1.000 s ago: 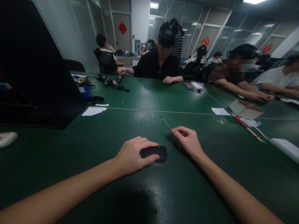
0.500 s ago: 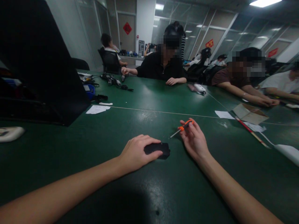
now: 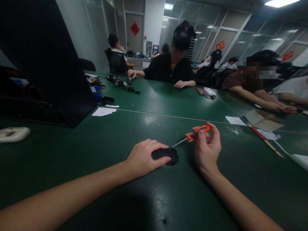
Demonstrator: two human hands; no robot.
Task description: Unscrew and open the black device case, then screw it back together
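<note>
Orange-handled screwdriver (image 3: 192, 135) pinched in right hand (image 3: 207, 148) fingertips, tip at small black device (image 3: 166, 154); left hand (image 3: 143, 158) clamps it flat. Best: seat tip squarely, press steady.

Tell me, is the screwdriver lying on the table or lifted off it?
Lifted. The right hand holds the screwdriver by its orange handle, tilted down, its tip at the black device under the left hand.

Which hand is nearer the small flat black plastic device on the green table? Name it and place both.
Left. The left hand lies on the small flat black plastic device, pinning it. The right hand is apart to its right, holding the orange-handled screwdriver, whose tip reaches the device's top edge.
</note>
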